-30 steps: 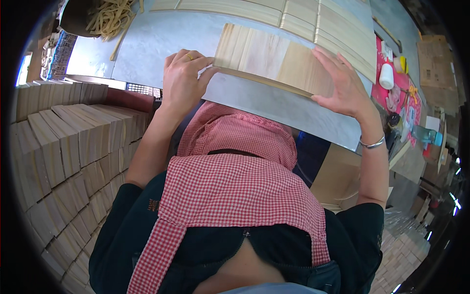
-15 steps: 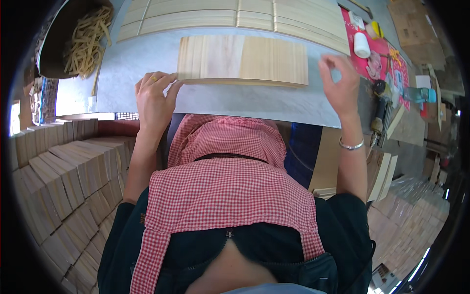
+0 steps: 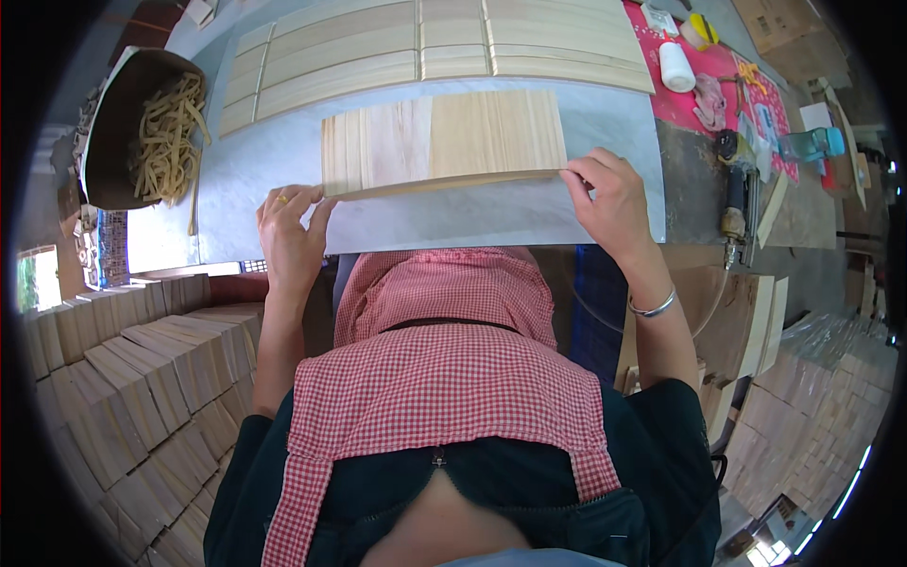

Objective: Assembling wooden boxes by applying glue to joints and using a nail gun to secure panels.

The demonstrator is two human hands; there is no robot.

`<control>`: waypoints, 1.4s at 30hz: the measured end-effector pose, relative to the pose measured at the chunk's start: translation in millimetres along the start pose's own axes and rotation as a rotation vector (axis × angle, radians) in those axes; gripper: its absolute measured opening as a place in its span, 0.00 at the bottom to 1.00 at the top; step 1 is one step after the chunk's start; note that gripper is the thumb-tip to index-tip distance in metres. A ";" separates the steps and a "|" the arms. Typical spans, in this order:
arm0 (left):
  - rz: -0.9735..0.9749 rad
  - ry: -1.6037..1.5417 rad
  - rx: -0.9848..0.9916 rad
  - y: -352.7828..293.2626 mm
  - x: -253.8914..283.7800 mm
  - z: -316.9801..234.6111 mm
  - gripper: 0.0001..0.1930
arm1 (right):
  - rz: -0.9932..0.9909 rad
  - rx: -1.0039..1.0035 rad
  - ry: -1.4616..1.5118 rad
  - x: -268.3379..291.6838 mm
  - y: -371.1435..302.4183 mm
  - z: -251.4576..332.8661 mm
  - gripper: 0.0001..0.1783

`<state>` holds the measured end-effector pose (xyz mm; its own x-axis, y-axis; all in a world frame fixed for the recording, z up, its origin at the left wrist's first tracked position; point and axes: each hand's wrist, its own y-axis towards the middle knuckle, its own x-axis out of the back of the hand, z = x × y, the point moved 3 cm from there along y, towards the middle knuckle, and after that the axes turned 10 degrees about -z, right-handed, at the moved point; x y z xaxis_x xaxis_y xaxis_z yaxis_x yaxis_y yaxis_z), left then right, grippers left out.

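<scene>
A pale, flat wooden board (image 3: pixel 444 137) lies on the grey tabletop in front of me, its near edge facing my body. My left hand (image 3: pixel 291 227) pinches the near left corner between thumb and fingers. At the near right corner, my right hand (image 3: pixel 609 198) grips the board the same way. One half of the board's face is streaked, the other plainer and more yellow. The undersides of both corners are hidden by my fingers.
Larger grooved wooden panels (image 3: pixel 359 47) lie beyond the board. A bin (image 3: pixel 109 142) of yellowish strips (image 3: pixel 170 142) stands left. At right are a white bottle (image 3: pixel 675 68), a tape roll (image 3: pixel 699 33) and a power tool (image 3: pixel 733 189). Stacked wood blocks (image 3: pixel 123 369) fill the lower left.
My right hand has come in from the right and closed on the board's right corner. The board sits lower in view and slightly left; my left hand keeps its corner.
</scene>
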<state>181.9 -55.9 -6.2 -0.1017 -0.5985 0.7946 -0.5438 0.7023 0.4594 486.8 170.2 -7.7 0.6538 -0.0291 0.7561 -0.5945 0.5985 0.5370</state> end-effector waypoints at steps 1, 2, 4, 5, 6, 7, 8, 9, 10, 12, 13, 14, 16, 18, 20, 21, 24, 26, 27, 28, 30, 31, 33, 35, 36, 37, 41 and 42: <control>0.010 0.001 0.004 0.0 0.4 -0.8 0.08 | 0.011 0.013 0.011 0.2 0.4 -1.0 0.03; 0.020 0.003 0.007 0.4 0.5 -1.5 0.08 | 0.021 0.026 0.022 0.3 0.9 -2.4 0.03; 0.037 0.011 0.009 -0.2 2.3 -0.1 0.08 | 0.017 0.008 0.062 0.3 1.4 -6.0 0.03; 0.053 0.011 0.026 -0.6 1.8 2.2 0.08 | 0.025 0.000 0.096 0.1 1.5 -7.9 0.04; 0.069 0.012 0.041 0.4 1.8 3.4 0.08 | 0.033 -0.009 0.131 0.0 1.7 -10.0 0.04; 0.086 0.014 0.057 3.4 2.5 2.6 0.09 | 0.040 -0.017 0.166 0.1 2.4 -12.3 0.04; 0.087 0.024 0.045 6.9 6.4 -1.0 0.09 | 0.029 -0.025 0.174 0.0 4.2 -14.2 0.04; 0.113 0.108 0.004 12.4 12.3 -7.6 0.09 | 0.018 -0.111 0.245 0.9 7.0 -17.8 0.05; 0.137 0.189 -0.036 19.9 17.9 -16.0 0.10 | 0.007 -0.195 0.313 2.6 10.9 -21.7 0.05; 0.182 0.350 -0.114 35.3 24.5 -33.2 0.12 | -0.011 -0.358 0.449 1.7 16.6 -30.0 0.05; 0.149 0.282 -0.233 44.1 20.6 -50.2 0.13 | -0.017 -0.364 0.445 0.3 19.3 -29.1 0.05; 0.118 0.218 -0.352 53.0 10.4 -72.2 0.15 | -0.079 -0.371 0.406 -5.7 22.7 -27.9 0.05; 0.262 -0.029 -0.429 60.8 -20.7 -112.3 0.21 | -0.192 -0.373 0.330 -24.3 30.1 -23.2 0.06; 0.361 -0.118 -0.521 68.8 -45.2 -147.7 0.23 | -0.252 -0.367 0.309 -31.7 38.1 -19.7 0.06; 0.391 -0.139 -0.558 71.7 -72.7 -161.2 0.25 | -0.243 -0.409 0.314 -42.2 39.5 -19.8 0.06; 0.394 -0.158 -0.581 72.8 -84.9 -164.9 0.25 | -0.236 -0.431 0.316 -46.4 39.6 -19.4 0.07; 0.404 -0.199 -0.591 72.0 -105.2 -162.9 0.25 | -0.233 -0.463 0.308 -50.4 41.8 -16.4 0.06; 0.411 -0.229 -0.562 71.4 -114.0 -159.3 0.25 | -0.243 -0.476 0.299 -50.9 41.8 -13.2 0.06; 0.414 -0.243 -0.546 71.4 -116.7 -158.0 0.26 | -0.248 -0.481 0.296 -51.2 42.2 -12.1 0.05; 0.417 -0.247 -0.545 70.9 -118.8 -157.8 0.26 | -0.245 -0.484 0.293 -51.3 42.6 -11.7 0.05; 0.388 -0.280 -0.528 69.5 -119.9 -157.0 0.25 | -0.247 -0.466 0.276 -50.6 43.9 -9.7 0.04; 0.373 -0.296 -0.519 68.9 -119.8 -156.6 0.25 | -0.248 -0.456 0.269 -50.3 44.8 -8.7 0.04; 0.363 -0.312 -0.509 68.6 -120.0 -156.2 0.25 | -0.246 -0.450 0.262 -50.2 46.1 -7.1 0.04; 0.357 -0.322 -0.494 69.1 -119.3 -156.6 0.26 | -0.249 -0.403 0.218 -49.2 48.1 -5.2 0.04; 0.354 -0.327 -0.487 69.5 -118.7 -157.0 0.26 | -0.251 -0.379 0.196 -48.9 48.9 -4.4 0.04; 0.351 -0.330 -0.482 69.9 -118.0 -157.5 0.26 | -0.253 -0.356 0.175 -49.2 49.2 -3.7 0.04; 0.351 -0.339 -0.453 71.7 -114.0 -162.8 0.25 | -0.258 -0.316 0.134 -50.8 48.2 -3.2 0.07; 0.349 -0.342 -0.445 72.0 -113.1 -163.4 0.25 | -0.261 -0.301 0.120 -50.5 47.5 -2.7 0.08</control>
<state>290.4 125.3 1.9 -0.5084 -0.3440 0.7894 -0.0426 0.9256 0.3760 426.8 202.2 -21.4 0.8247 -0.1280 0.5510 -0.2499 0.7915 0.5578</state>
